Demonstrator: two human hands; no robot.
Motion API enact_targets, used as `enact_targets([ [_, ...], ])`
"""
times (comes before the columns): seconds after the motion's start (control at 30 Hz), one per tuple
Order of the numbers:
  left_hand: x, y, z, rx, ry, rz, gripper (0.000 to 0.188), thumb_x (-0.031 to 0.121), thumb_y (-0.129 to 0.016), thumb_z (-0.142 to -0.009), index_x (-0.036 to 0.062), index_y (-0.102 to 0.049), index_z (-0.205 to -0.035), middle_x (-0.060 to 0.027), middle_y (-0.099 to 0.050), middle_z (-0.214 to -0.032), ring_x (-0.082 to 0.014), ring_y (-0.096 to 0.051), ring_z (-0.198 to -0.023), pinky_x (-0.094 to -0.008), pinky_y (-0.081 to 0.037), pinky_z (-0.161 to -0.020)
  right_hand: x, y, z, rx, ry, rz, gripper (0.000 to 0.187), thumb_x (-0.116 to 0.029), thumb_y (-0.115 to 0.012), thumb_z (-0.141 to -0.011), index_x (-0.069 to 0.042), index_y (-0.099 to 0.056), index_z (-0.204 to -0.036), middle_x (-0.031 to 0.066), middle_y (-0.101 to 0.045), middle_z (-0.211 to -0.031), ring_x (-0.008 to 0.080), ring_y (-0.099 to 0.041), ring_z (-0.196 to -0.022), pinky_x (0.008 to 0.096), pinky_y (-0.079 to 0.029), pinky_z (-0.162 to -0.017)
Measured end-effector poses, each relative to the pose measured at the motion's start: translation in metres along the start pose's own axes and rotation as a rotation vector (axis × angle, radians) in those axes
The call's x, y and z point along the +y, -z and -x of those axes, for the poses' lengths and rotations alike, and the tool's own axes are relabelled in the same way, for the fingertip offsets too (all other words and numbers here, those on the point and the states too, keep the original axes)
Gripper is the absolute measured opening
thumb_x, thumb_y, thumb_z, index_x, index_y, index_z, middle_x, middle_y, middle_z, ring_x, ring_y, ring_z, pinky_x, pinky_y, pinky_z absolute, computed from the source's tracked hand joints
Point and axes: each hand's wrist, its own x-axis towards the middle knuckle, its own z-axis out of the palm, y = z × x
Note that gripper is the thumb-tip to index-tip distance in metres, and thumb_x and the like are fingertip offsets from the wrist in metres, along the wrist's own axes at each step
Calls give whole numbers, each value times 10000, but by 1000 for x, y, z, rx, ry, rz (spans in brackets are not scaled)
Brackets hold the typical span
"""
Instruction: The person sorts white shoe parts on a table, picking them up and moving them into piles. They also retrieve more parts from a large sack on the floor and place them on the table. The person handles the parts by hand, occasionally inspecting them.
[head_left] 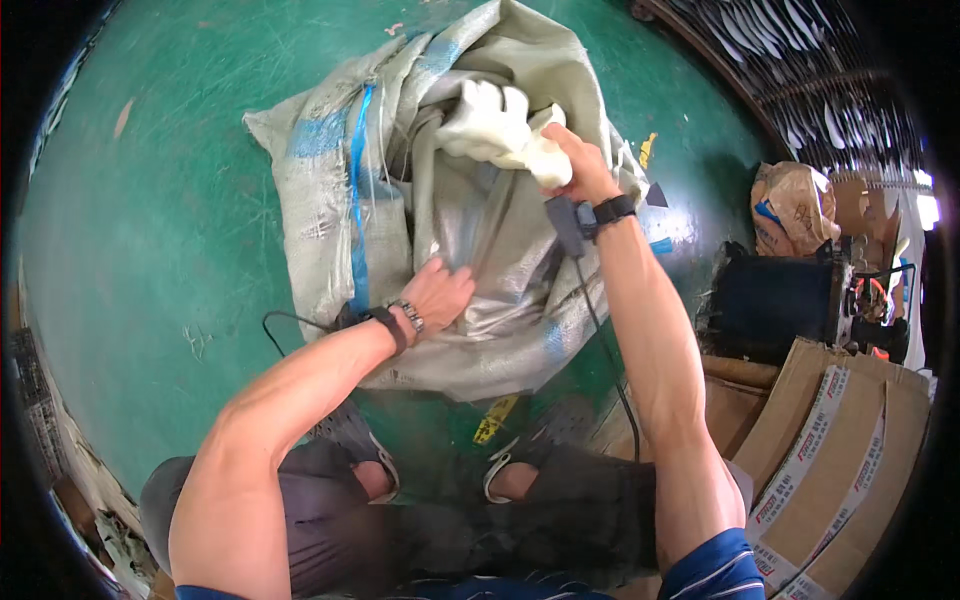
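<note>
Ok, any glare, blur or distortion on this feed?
Head view: fisheye bends the cardboard box near the dark rim; bright glare at the right edge; sheen on the green floor; the pale glove in the right hand looks slightly blurred.

Crumpled grey woven-plastic sack (325, 200), rough, catching light | cream-white glove-shaped piece (485, 125), smooth, matt | green floor (150, 230), glossy, scuffed!

Before my shoes (548, 430) the sack (325, 215) lies on the floor (150, 215); my right hand (585, 168) holds the glove (490, 128) over its mouth. To my right lies a carton (852, 425), a paper bag (797, 207) beyond it.
</note>
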Motion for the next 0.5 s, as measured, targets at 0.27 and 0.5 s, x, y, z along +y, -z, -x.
enact_targets([
  [0.27, -4, 38, -29, 131, 197, 334, 154, 52, -558, -829, 60, -609, -974, -149, -594, -940, -367, -616, -873, -475, -499, -757, 23, -39, 7, 169, 57, 433, 821, -648, -646, -886, 80, -631, -1266, 125, -692, -1150, 166, -652, -982, 317, -528, -819],
  [0.5, -14, 76, -59, 410, 574, 477, 212, -21, -519, -788, 5, -605, -980, -206, -618, -982, -437, -593, -914, -495, -485, -777, 40, -84, 37, 338, 125, 616, 1099, -665, -818, -677, 214, -470, -1238, 271, -622, -1229, 301, -630, -1104, 360, -517, -899],
])
